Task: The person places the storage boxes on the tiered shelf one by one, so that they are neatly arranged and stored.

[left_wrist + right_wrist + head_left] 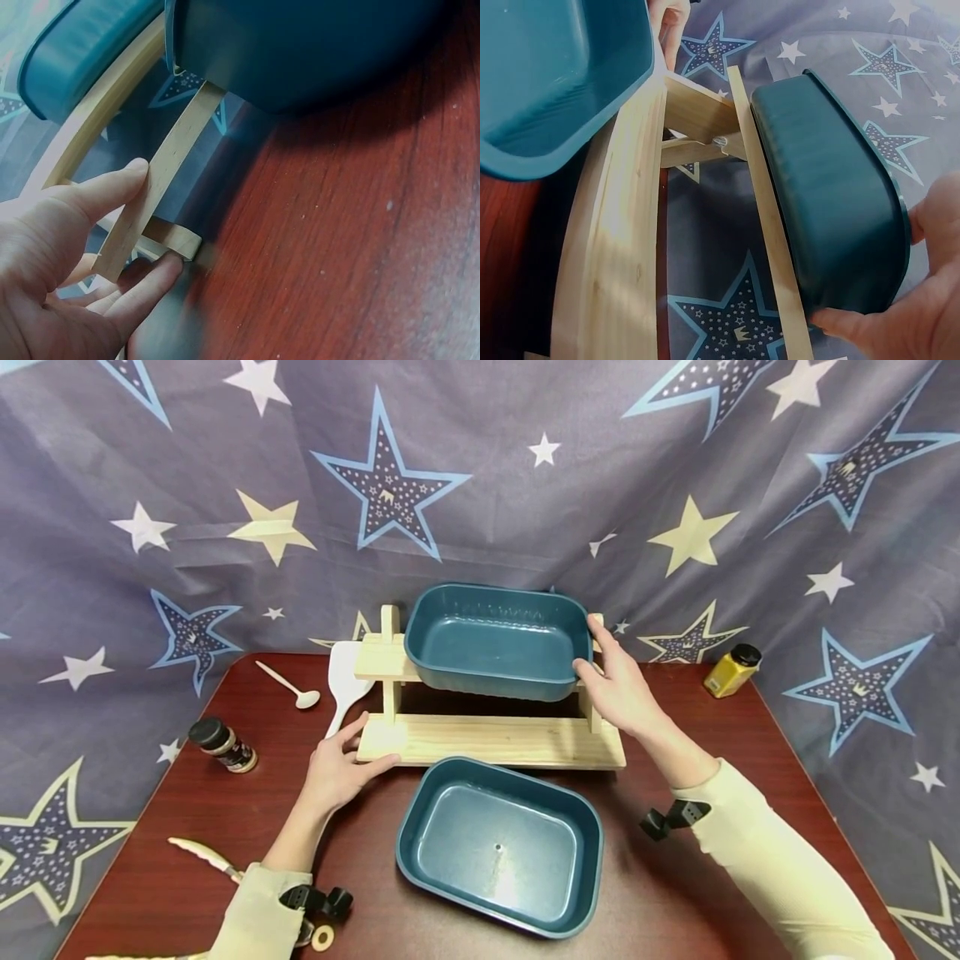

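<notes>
A two-tier wooden shelf rack [487, 742] stands toward the back of the table. On its upper board sits a blue rectangular plastic tub [495, 647], upright. My right hand [618, 685] grips this tub's right end, thumb at the near corner and fingers round the far one; the right wrist view shows the tub [829, 195] against the upper board. My left hand [337, 774] holds the left end of the rack's lower board [161, 172] between thumb and fingers. A second blue tub [498, 852] lies in front of the rack, turned slightly.
Left of the rack lie a white spatula [348, 672] and a small white spoon [306, 698]. A black-capped spice jar [225, 746] is at the left edge, a yellow jar [731, 672] at the back right. Near my left sleeve lies a light-handled utensil [202, 855]. A star-patterned curtain [495, 485] hangs behind.
</notes>
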Motion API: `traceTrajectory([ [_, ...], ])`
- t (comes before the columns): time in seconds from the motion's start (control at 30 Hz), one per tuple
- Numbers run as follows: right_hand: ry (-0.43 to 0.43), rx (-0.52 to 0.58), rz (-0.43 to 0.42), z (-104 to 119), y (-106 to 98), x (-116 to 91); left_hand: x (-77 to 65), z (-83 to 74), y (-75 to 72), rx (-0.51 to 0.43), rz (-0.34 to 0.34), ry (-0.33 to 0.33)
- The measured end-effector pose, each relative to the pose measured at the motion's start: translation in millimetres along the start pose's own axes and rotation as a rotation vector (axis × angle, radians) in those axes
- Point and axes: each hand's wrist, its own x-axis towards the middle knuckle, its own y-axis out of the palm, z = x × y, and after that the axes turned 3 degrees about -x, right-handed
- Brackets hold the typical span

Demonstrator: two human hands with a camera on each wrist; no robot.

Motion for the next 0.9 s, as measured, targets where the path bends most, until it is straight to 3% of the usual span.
traceTrajectory([
  [0.13, -0.002, -0.016, -0.005, 1, -1, 3, 0.0, -1.1, -0.8, 0.014, -0.006, -0.003],
  [0.43, -0.069, 0.081, -0.066, -5, 6, -7, -1.3, -0.4, 0.3, 0.006, -0.004, -0.012],
  [0.7, -0.073, -0.019, -0.081, -4, 10, -12, -1.5, 0.9, 0.0, -0.016, -0.003, -0.014],
  [0.9, -0.091, -0.014, -0.081, -8, 10, -9, -0.9, 1.0, 0.2, -0.018, 0.01, -0.014],
])
